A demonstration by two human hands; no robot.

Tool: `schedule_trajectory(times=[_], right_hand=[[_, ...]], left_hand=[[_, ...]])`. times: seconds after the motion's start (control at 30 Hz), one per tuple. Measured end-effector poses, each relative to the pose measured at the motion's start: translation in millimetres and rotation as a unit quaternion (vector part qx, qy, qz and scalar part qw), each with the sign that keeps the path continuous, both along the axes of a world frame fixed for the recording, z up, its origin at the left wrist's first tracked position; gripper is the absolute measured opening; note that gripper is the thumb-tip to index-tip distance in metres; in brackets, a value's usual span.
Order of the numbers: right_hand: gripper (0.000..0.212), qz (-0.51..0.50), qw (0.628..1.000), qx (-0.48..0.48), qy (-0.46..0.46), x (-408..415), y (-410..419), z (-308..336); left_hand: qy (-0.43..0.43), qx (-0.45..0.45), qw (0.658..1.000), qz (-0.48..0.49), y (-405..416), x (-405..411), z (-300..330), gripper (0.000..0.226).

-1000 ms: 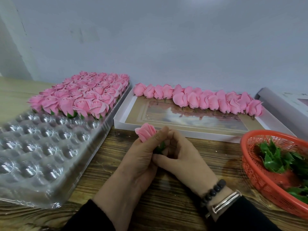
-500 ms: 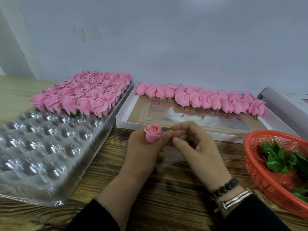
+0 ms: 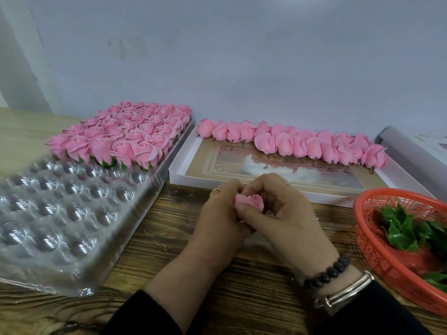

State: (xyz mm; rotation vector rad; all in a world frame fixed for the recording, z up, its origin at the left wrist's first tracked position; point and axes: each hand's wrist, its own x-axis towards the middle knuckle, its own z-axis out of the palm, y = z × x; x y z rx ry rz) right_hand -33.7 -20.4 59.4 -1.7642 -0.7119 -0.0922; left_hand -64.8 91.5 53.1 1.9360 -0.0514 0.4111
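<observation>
Above the wooden table (image 3: 157,238), left hand (image 3: 217,221) and right hand (image 3: 290,218) together, fingers (image 3: 266,184) curled around one pink rose (image 3: 251,201).

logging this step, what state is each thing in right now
pink rose: held between both hands
left hand: grips the pink rose
right hand: pinches the pink rose
clear tray: far rows filled with packed roses, near cups empty
white box: loose roses lying along its far edge
red basket: holds green leaves
</observation>
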Motion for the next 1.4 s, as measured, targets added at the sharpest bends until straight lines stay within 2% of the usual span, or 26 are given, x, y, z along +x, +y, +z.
schedule_trajectory(times=[0.07,0.13,0.27,0.33,0.47,0.63,0.73,0.8,0.9,1.0,1.07,1.13,1.23,1.33,1.4], right_hand=[[0.013,-0.007,1.000,0.010,0.009,3.0,-5.1,2.1],[0.012,-0.013,0.999,0.030,0.025,7.2,-11.2,3.9],[0.016,0.011,0.998,0.046,0.045,8.1,-16.0,9.0],[0.010,0.037,0.998,0.011,0.041,4.6,-13.7,10.9],[0.012,0.074,0.995,-0.068,0.020,-0.1,-10.7,17.1],[0.012,0.080,0.988,-0.127,-0.039,-0.9,-12.1,24.0],[0.011,0.084,0.987,-0.137,-0.030,-1.0,-13.1,25.5],[0.010,0.088,0.987,-0.132,-0.007,-1.9,-13.5,25.4],[0.011,0.069,0.990,-0.119,-0.020,-3.1,-12.7,23.5],[0.015,0.033,0.999,-0.027,0.003,-5.9,-11.6,22.4],[0.017,0.010,0.999,0.032,0.012,-8.0,-8.1,22.5],[0.020,-0.008,0.999,0.051,0.002,-11.1,-1.5,22.0],[0.023,-0.015,0.999,0.045,0.014,-16.2,8.6,17.4],[0.029,-0.028,0.999,-0.017,0.001,-16.8,11.2,12.1],[0.033,-0.018,0.999,-0.039,0.015,-15.3,9.7,11.5]], left_hand=[[0.023,-0.048,0.998,-0.022,-0.3,-0.2,0.5,0.050],[0.055,-0.053,0.997,-0.021,1.1,-0.6,-0.1,0.059],[0.097,0.019,0.995,-0.008,1.9,-0.4,-2.7,0.042],[0.085,0.022,0.996,-0.012,2.3,-0.8,-2.8,0.030],[0.075,0.012,0.996,-0.052,3.1,-3.1,-0.8,0.013],[0.048,-0.041,0.994,-0.094,1.7,-4.9,-0.3,0.033],[0.042,-0.049,0.993,-0.103,2.2,-4.5,-0.6,0.038],[0.057,-0.041,0.991,-0.112,3.2,-3.8,-1.5,0.034],[0.048,-0.015,0.993,-0.105,4.7,-3.0,-0.8,0.024],[0.021,-0.003,0.997,-0.078,3.6,-2.0,-1.0,0.014],[0.023,0.008,0.997,-0.072,0.6,-2.1,-1.6,0.018],[0.017,0.013,0.997,-0.074,-2.0,-2.7,-3.6,0.019],[-0.002,0.032,0.996,-0.085,-5.2,-2.9,-6.5,0.019],[-0.016,0.026,0.995,-0.093,-6.8,-2.4,-9.5,0.034],[-0.022,0.012,0.994,-0.104,-7.7,-2.1,-10.7,0.032]])
